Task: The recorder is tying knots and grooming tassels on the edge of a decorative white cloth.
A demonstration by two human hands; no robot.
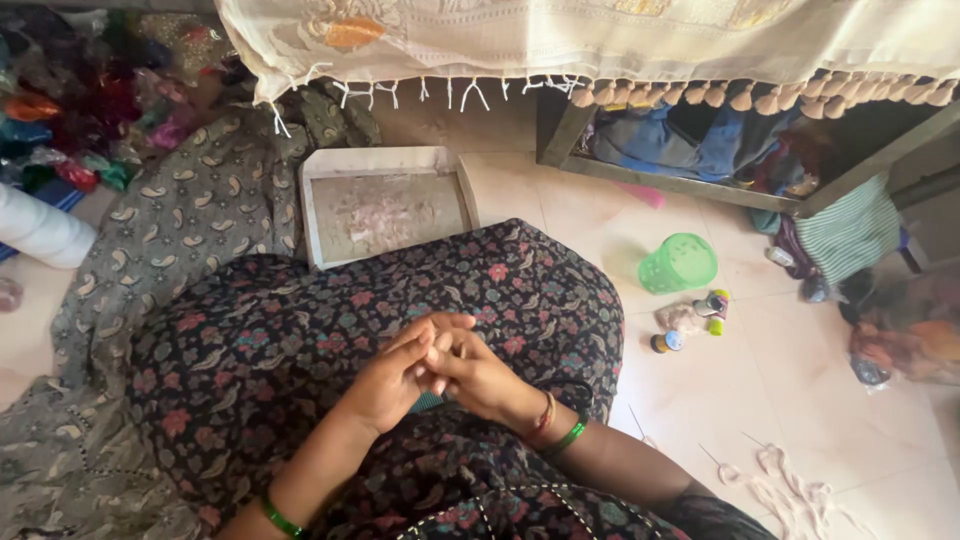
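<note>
The left hand [385, 385] and the right hand [478, 378] meet over the lap, and their fingertips [432, 345] touch each other. The fingers of both hands are bent inward, as in a pinching grip, but what they pinch is too small to see, so I cannot tell if the grip holds something. A small teal object [428, 402] shows just under the hands, lying on the dark floral cloth [300, 340] that covers the lap. Each wrist carries a green bangle [571, 434].

Beyond the knees, a shallow white tray [385, 205] lies on the floor. At the right, on the tiled floor [800, 380], stands a green plastic cup [680, 262], and near it lie some small thread spools [690, 322]. A cream cloth with tassels [600, 40] hangs across the top.
</note>
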